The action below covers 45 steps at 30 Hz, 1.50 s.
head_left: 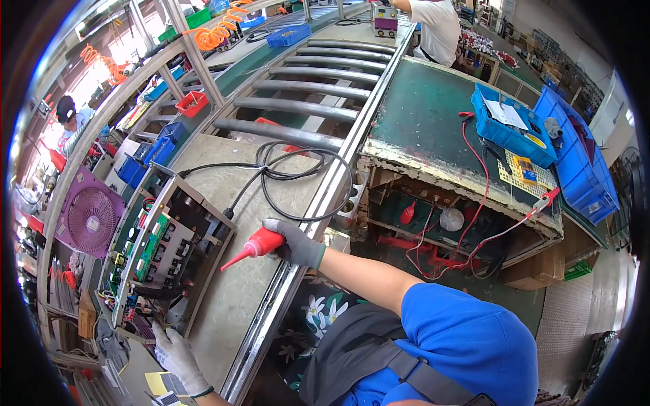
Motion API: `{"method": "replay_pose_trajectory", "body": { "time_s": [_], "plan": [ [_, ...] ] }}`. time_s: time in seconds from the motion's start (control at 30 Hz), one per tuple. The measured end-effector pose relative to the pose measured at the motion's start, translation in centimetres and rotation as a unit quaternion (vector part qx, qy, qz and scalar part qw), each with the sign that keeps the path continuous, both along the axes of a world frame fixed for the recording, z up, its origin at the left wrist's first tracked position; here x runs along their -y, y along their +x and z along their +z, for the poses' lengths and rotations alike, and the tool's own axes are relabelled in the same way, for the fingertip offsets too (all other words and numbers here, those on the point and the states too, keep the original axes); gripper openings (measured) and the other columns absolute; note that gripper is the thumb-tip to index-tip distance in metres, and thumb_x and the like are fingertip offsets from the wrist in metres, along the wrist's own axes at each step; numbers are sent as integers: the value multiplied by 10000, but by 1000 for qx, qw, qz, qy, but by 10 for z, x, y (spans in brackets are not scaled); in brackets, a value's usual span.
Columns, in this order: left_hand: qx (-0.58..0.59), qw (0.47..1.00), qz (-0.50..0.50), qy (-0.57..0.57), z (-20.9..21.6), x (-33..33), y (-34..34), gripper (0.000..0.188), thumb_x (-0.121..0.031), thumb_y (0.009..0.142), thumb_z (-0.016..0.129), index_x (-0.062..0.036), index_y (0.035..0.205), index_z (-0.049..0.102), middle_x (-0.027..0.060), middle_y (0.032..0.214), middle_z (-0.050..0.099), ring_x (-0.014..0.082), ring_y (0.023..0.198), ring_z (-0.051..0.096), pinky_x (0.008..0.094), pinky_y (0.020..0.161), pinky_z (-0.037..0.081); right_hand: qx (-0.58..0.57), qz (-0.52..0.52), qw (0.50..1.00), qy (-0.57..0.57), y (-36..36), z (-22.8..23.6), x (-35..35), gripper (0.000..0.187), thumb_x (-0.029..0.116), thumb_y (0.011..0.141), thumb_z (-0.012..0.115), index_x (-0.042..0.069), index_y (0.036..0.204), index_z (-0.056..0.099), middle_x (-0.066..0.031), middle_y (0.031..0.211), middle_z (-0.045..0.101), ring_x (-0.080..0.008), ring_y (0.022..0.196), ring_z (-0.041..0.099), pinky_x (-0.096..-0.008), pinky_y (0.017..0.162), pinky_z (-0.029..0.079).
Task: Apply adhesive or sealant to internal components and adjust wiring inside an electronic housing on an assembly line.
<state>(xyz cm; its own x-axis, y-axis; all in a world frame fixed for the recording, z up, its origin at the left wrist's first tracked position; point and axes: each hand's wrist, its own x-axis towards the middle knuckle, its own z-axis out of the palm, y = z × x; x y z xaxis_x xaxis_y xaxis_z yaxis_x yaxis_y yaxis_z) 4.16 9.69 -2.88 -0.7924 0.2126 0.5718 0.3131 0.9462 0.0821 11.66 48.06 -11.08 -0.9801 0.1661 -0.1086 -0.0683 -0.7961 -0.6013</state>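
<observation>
Head view: right fingers [277,227] hold a partly hidden red bottle [262,242]; whether left fingers [161,337] grip, I cannot tell.

Two gloved hands [177,358] [295,243], one held red bottle [264,241], one open chassis [170,254], one purple fan [93,213]; the green worktop [426,115] bears two blue bins [500,134] [588,184].

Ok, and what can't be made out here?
All in the head view:
Rear of the red bottle: hidden by the right hand.
Left hand: too small to tell whether it grips or only touches the open unit.
Co-worker in white: head cut off by the upper edge.
</observation>
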Motion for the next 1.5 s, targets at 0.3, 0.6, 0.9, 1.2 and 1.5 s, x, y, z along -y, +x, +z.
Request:
{"method": "replay_pose_trajectory", "body": {
  "time_s": [0.3, 0.6, 0.9, 1.2, 1.5],
  "plan": [
    [10, 992, -10, 125, -15, 18, 18, 486, -222, 964, 533, -30, 1411, 536, 195, 926, 698, 254, 661, 642, 367, 666, 524, 59, 30, 998, -5, -15, -22, 9, 324, 490, 919, 638, 176, 938, 559, -6, 807, 586, -144, 644, 547, -308, 548, 429],
    [82, 994, 71, 33, 26, -23, 24, 374, -182, 915, 571, -142, 1281, 640, 179, 699, 675, 360, 636, 674, 483, 610, 533, 33, -4, 999, 0, -2, 15, 5, 409, 460, 973, 560, 55, 1034, 554, -130, 853, 619, -226, 572, 527, -325, 532, 435],
    [-162, 982, -94, 12, -20, 5, 0, 363, -154, 878, 674, -229, 1234, 657, 128, 663, 638, 345, 520, 597, 461, 496, 478, 8, -11, 999, 50, -2, 0, 3, 385, 537, 911, 592, 156, 959, 590, -23, 819, 605, -160, 675, 568, -306, 586, 443],
    [90, 995, 12, 32, 1, -6, 13, 430, -251, 981, 494, -135, 1388, 571, 248, 970, 690, 426, 814, 649, 509, 728, 483, 60, -19, 998, -22, -3, 2, 0, 435, 546, 888, 663, 132, 966, 554, -73, 775, 603, -189, 573, 568, -323, 507, 442],
    [194, 977, 58, 69, 10, -12, 8, 495, -253, 976, 442, -100, 1442, 511, 232, 1261, 639, 400, 1065, 651, 463, 899, 488, 40, 9, 999, -2, 0, 1, -2, 442, 537, 922, 628, 102, 970, 563, -79, 808, 608, -191, 600, 561, -310, 536, 437]
  ]
}}
